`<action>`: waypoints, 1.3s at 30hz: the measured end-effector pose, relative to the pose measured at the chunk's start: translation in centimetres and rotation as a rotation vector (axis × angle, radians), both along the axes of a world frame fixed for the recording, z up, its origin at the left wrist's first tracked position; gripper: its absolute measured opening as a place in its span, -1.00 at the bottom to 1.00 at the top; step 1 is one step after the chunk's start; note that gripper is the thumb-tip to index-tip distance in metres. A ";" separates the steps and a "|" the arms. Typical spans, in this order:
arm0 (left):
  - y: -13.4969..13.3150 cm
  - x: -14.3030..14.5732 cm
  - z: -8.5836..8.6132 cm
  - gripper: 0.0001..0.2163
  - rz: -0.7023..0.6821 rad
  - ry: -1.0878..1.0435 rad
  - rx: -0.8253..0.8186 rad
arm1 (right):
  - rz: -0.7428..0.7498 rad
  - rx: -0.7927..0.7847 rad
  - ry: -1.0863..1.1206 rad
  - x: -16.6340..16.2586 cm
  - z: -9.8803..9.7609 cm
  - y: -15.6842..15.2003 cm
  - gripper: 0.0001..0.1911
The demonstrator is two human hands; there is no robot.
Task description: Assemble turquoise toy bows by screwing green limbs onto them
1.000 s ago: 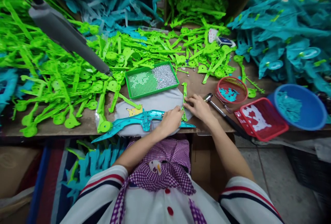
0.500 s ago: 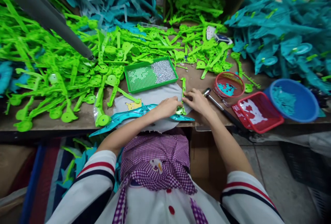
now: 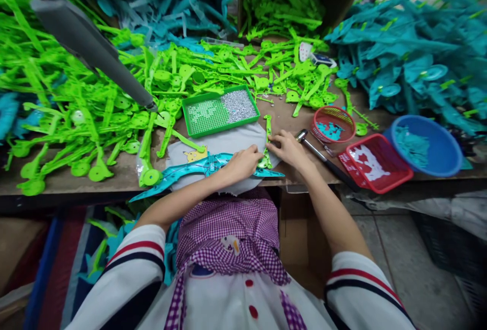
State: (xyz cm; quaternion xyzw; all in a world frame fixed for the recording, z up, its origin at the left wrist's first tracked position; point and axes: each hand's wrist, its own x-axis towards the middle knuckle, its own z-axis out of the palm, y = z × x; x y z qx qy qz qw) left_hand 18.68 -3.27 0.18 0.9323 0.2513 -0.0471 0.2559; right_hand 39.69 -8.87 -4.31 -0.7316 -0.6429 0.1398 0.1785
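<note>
A long translucent teal plastic piece (image 3: pixel 178 173) lies across a grey cloth (image 3: pixel 243 139) at the table's front edge. A bright green plastic arm (image 3: pixel 268 129) stands lengthwise over the teal piece's right end, between my hands. My left hand (image 3: pixel 244 162) is closed, its fingertips pinched at the lower part of the green arm; what else they may hold is hidden. My right hand (image 3: pixel 289 150) has its fingers bent against the green arm's right side, holding it. Just behind the cloth sits a green perforated tray (image 3: pixel 203 132) with small silvery pieces and pale bits.
A grey power screwdriver (image 3: pixel 99 45) hangs at left over piled green parts (image 3: pixel 106 117). To the right lie a hammer (image 3: pixel 323 155), a round red basket (image 3: pixel 355 127), a red tray (image 3: pixel 395 183) and a blue bowl (image 3: pixel 452 152). Teal parts (image 3: pixel 411 56) heap behind them.
My left hand has shifted slightly left and down along the green arm. My right hand stays beside it. The view has moved a little, and the hanging screwdriver sits lower and further right.
</note>
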 end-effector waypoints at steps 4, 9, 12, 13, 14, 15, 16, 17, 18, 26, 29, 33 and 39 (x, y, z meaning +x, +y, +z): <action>0.4 -0.7 0.4 -0.58 -0.029 0.046 0.025 | -0.007 0.005 -0.007 -0.1 0.0 0.0 -0.52; 1.7 -0.6 0.4 -0.55 -0.095 0.085 0.043 | 0.005 -0.006 -0.022 -0.1 0.0 -0.3 -0.52; 2.3 -0.1 0.7 -0.54 -0.152 0.108 0.058 | 0.042 -0.013 -0.016 -0.1 0.1 -0.7 -0.49; 2.4 0.0 0.7 -0.53 -0.177 0.115 0.064 | 0.049 -0.013 -0.013 -0.1 0.1 -0.8 -0.48; 2.4 0.0 0.8 -0.53 -0.196 0.120 0.071 | 0.051 -0.011 -0.012 0.0 0.1 -0.8 -0.47; 2.5 0.0 0.8 -0.53 -0.209 0.123 0.076 | 0.051 -0.010 -0.013 0.0 0.1 -0.9 -0.47; 2.5 0.0 0.7 -0.53 -0.214 0.122 0.077 | 0.049 -0.008 -0.015 0.0 0.1 -0.9 -0.47; 2.6 -0.1 0.5 -0.52 -0.213 0.116 0.071 | 0.048 -0.006 -0.019 0.0 0.1 -0.8 -0.46; 2.8 -0.2 0.3 -0.52 -0.207 0.105 0.057 | 0.048 -0.006 -0.023 0.0 0.1 -0.8 -0.46; 3.8 -0.3 -1.1 -0.50 -0.189 0.033 -0.040 | 0.065 0.022 0.017 -0.5 0.6 -1.9 -0.40; 3.8 -0.2 -0.7 -0.50 -0.181 0.055 -0.048 | 0.011 0.134 0.107 -1.7 1.3 -2.7 -0.49; 3.9 -0.3 -0.5 -0.49 -0.198 0.064 -0.030 | 0.118 0.121 0.244 -3.0 1.8 -2.7 -0.64; 4.9 -0.6 -0.4 -0.42 -0.256 0.061 -0.118 | 0.155 0.021 0.241 -3.1 1.8 -2.4 -0.66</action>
